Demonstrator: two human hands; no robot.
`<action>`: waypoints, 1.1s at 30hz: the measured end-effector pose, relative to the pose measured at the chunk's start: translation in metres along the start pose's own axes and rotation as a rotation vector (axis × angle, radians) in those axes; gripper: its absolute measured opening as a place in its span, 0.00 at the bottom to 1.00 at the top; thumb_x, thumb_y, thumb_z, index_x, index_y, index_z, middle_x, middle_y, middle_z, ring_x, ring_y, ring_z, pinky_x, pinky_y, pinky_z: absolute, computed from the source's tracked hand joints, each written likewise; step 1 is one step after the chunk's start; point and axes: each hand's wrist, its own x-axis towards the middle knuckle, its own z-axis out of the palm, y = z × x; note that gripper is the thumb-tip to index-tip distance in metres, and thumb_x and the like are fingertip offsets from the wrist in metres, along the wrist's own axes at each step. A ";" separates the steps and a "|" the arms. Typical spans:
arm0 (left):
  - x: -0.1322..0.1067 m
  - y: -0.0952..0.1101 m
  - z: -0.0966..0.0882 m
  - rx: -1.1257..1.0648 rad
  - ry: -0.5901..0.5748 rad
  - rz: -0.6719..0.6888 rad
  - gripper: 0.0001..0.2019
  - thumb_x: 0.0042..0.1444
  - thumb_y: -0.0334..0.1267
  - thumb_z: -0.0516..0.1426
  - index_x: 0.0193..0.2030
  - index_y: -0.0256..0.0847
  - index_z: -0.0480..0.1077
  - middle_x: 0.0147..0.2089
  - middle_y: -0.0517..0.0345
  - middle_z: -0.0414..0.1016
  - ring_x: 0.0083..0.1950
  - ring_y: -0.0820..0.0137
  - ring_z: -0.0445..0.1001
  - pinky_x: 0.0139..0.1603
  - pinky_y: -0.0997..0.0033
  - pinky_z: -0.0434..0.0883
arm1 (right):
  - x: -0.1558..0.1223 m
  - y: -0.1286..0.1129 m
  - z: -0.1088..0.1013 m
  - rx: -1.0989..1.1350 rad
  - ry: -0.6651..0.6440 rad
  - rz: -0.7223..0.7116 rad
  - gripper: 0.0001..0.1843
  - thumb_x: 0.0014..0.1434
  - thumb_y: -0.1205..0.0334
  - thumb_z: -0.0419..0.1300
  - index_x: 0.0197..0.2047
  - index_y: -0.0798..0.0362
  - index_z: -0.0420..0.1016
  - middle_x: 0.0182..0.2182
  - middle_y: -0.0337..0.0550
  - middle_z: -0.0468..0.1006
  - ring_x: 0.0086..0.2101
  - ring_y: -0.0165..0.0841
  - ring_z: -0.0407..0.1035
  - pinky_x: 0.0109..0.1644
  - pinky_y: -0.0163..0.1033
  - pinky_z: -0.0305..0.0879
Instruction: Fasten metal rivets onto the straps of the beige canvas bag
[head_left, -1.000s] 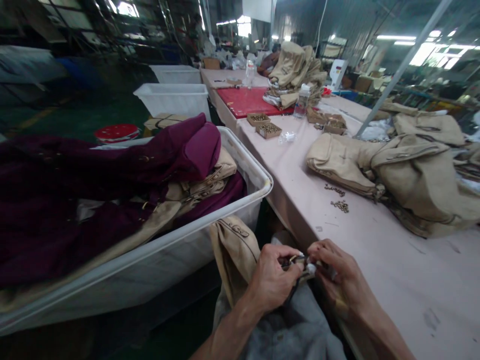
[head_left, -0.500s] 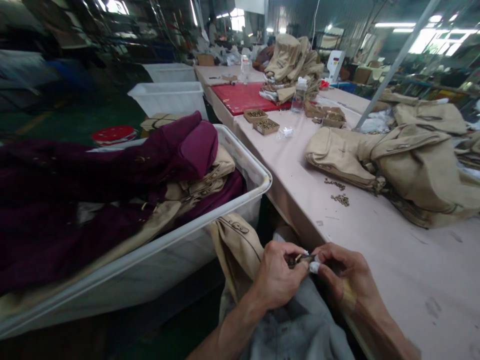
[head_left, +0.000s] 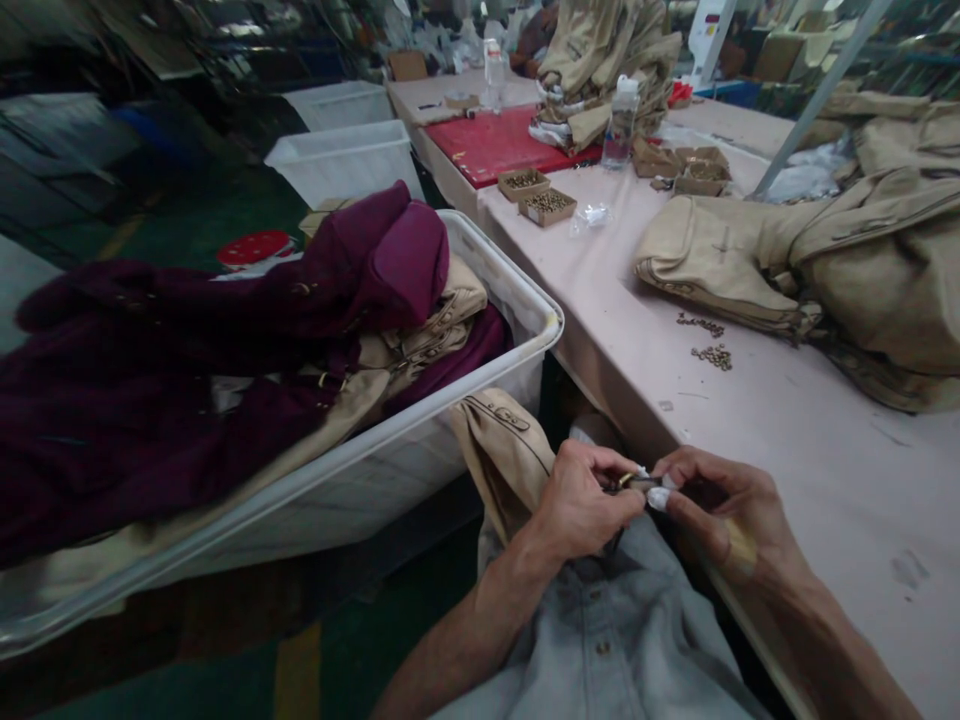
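My left hand [head_left: 589,500] is closed in a pinch on a narrow dark strap [head_left: 640,484] with a brass-coloured metal piece on it. From the other side, my right hand [head_left: 731,505] pinches the strap's end, thumb and forefinger nearly touching the left fingertips. White wrapping covers some fingertips. A tan fabric bag [head_left: 504,425] with dark piping lies over my lap, beside my left hand; whether the strap joins it is hidden. Small metal fittings [head_left: 712,357] lie in two little heaps on the pale-covered table [head_left: 787,460].
A white bin [head_left: 551,325] with purple bags [head_left: 352,270] stands on my left. Tan bags [head_left: 712,240] lie on the table at right. Farther back are cardboard boxes of metal fittings [head_left: 547,205], a clear bottle [head_left: 621,125], a red board [head_left: 480,145] and a slanted metal pole [head_left: 821,100].
The view has tilted down and shifted, so my hands appear higher and farther right. Both hands keep their pinch on the strap, and the brass-coloured piece shows more plainly.
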 end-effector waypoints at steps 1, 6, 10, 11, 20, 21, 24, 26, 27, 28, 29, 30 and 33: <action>0.001 -0.003 0.000 -0.013 -0.008 -0.017 0.12 0.47 0.33 0.64 0.37 0.30 0.83 0.26 0.53 0.79 0.25 0.70 0.73 0.24 0.75 0.64 | 0.000 0.001 0.000 -0.002 -0.006 -0.001 0.12 0.63 0.55 0.68 0.34 0.53 0.74 0.37 0.45 0.80 0.35 0.36 0.74 0.37 0.37 0.67; 0.003 -0.007 0.000 0.022 -0.005 -0.001 0.10 0.47 0.30 0.64 0.37 0.31 0.83 0.27 0.54 0.79 0.26 0.70 0.73 0.26 0.75 0.64 | -0.004 0.011 0.003 -0.083 0.026 -0.020 0.11 0.63 0.55 0.68 0.36 0.52 0.74 0.36 0.44 0.80 0.35 0.35 0.74 0.39 0.37 0.69; -0.001 -0.001 0.001 0.077 0.023 0.095 0.09 0.48 0.28 0.63 0.35 0.32 0.83 0.30 0.54 0.80 0.30 0.70 0.74 0.30 0.74 0.66 | -0.007 0.017 -0.001 -0.145 0.019 0.056 0.11 0.64 0.53 0.67 0.41 0.52 0.75 0.35 0.43 0.79 0.33 0.35 0.73 0.35 0.36 0.68; -0.002 0.000 0.001 0.098 0.039 0.136 0.08 0.48 0.27 0.62 0.35 0.33 0.83 0.31 0.54 0.80 0.31 0.70 0.74 0.31 0.74 0.66 | -0.007 0.015 -0.003 -0.160 0.001 0.050 0.12 0.65 0.53 0.67 0.44 0.52 0.75 0.36 0.43 0.79 0.33 0.35 0.73 0.34 0.35 0.68; -0.020 0.009 0.001 0.364 0.070 0.463 0.07 0.57 0.30 0.60 0.41 0.36 0.77 0.40 0.49 0.78 0.42 0.63 0.76 0.44 0.65 0.69 | -0.009 0.002 0.000 -0.355 0.093 -0.418 0.08 0.63 0.70 0.66 0.45 0.52 0.77 0.40 0.45 0.80 0.36 0.32 0.76 0.37 0.34 0.72; -0.021 0.012 -0.001 0.408 0.056 0.427 0.08 0.57 0.32 0.60 0.44 0.36 0.76 0.42 0.48 0.79 0.43 0.62 0.76 0.45 0.64 0.69 | -0.008 0.003 0.002 -0.383 0.165 -0.506 0.12 0.62 0.74 0.67 0.47 0.53 0.77 0.42 0.47 0.80 0.38 0.33 0.77 0.38 0.35 0.73; -0.019 0.017 -0.008 0.376 -0.099 0.229 0.14 0.60 0.44 0.63 0.47 0.36 0.76 0.40 0.51 0.79 0.42 0.62 0.76 0.44 0.64 0.69 | -0.005 0.006 0.010 -0.468 0.343 -0.709 0.20 0.56 0.81 0.68 0.49 0.53 0.78 0.44 0.52 0.82 0.40 0.37 0.78 0.40 0.39 0.76; -0.013 0.015 -0.012 0.155 -0.255 0.098 0.17 0.62 0.51 0.62 0.41 0.35 0.77 0.35 0.53 0.77 0.36 0.65 0.74 0.39 0.67 0.67 | -0.002 0.008 0.014 -0.483 0.397 -0.769 0.22 0.54 0.83 0.68 0.48 0.52 0.79 0.45 0.52 0.83 0.40 0.38 0.79 0.40 0.41 0.77; -0.009 0.013 -0.014 0.014 -0.302 0.041 0.19 0.62 0.52 0.61 0.38 0.34 0.78 0.32 0.53 0.76 0.33 0.67 0.72 0.36 0.69 0.66 | -0.001 0.009 0.016 -0.479 0.411 -0.781 0.22 0.54 0.83 0.68 0.48 0.51 0.79 0.45 0.51 0.83 0.40 0.39 0.79 0.40 0.42 0.78; -0.006 0.011 -0.016 -0.125 -0.316 -0.007 0.20 0.61 0.53 0.62 0.36 0.33 0.78 0.30 0.54 0.74 0.32 0.69 0.71 0.35 0.70 0.65 | -0.001 0.010 0.018 -0.472 0.426 -0.782 0.23 0.54 0.83 0.68 0.48 0.50 0.79 0.46 0.51 0.83 0.41 0.39 0.79 0.40 0.43 0.78; -0.004 0.009 -0.017 -0.248 -0.303 -0.046 0.19 0.59 0.52 0.65 0.36 0.33 0.78 0.30 0.55 0.73 0.30 0.71 0.69 0.34 0.71 0.64 | 0.000 0.012 0.020 -0.466 0.439 -0.778 0.23 0.54 0.82 0.68 0.48 0.48 0.79 0.47 0.51 0.83 0.41 0.40 0.79 0.40 0.45 0.79; -0.002 0.007 -0.017 -0.348 -0.283 -0.076 0.19 0.56 0.50 0.68 0.36 0.32 0.78 0.29 0.55 0.73 0.29 0.73 0.67 0.32 0.73 0.63 | 0.001 0.014 0.022 -0.458 0.449 -0.772 0.24 0.55 0.81 0.68 0.49 0.47 0.79 0.48 0.51 0.83 0.42 0.41 0.79 0.40 0.46 0.79; -0.002 0.007 -0.016 -0.523 -0.310 -0.120 0.18 0.53 0.48 0.70 0.36 0.33 0.77 0.28 0.55 0.73 0.28 0.74 0.67 0.31 0.74 0.61 | 0.006 0.016 0.025 -0.429 0.407 -0.766 0.25 0.56 0.80 0.66 0.52 0.45 0.78 0.49 0.52 0.82 0.43 0.43 0.79 0.41 0.50 0.79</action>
